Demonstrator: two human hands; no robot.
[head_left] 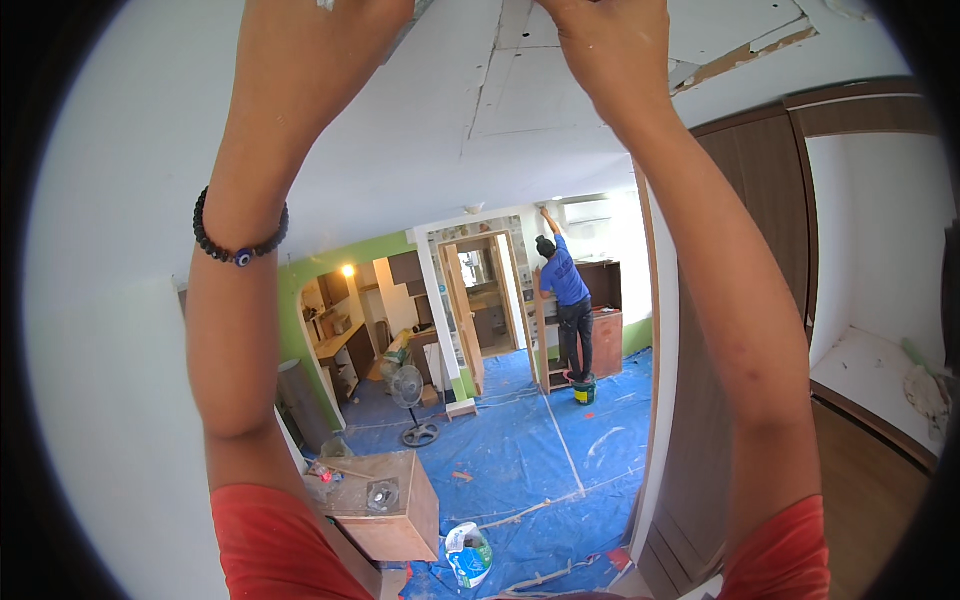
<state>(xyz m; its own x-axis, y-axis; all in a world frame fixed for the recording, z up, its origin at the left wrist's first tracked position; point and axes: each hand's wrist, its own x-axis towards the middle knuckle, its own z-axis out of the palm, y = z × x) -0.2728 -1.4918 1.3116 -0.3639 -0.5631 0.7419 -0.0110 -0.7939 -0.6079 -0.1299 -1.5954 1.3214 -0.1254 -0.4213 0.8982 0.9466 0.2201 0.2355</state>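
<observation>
So, left hand point(318, 60): raised to the top edge of the view, its fingers cut off there; a flat grey edge point(408, 33) shows beside it, and I cannot tell whether the grip holds it.
Right hand point(618, 50): raised likewise, fingertips out of sight; I cannot tell whether its grip is wide, narrow or around something.
Ceiling panel point(525, 95): overhead, showing between the two hands, with dark seams; contact with either hand cannot be made out.
Ragged gap point(750, 60): in the ceiling, right of the right hand.
Forearms: upright, a dark beaded bracelet point(242, 252) on the left, red sleeves point(275, 540) below.
Brown wardrobe point(745, 210): beyond the right forearm.
Floor below: blue sheeting point(520, 430), bearing a wooden cabinet point(390, 535), a white-and-blue bucket point(468, 556) just beside it, and a standing fan point(407, 388) farther back.
Co-worker point(567, 285): in a blue top, back turned, one arm raised near a white air conditioner point(588, 212), apparently standing on a green bucket point(584, 392).
</observation>
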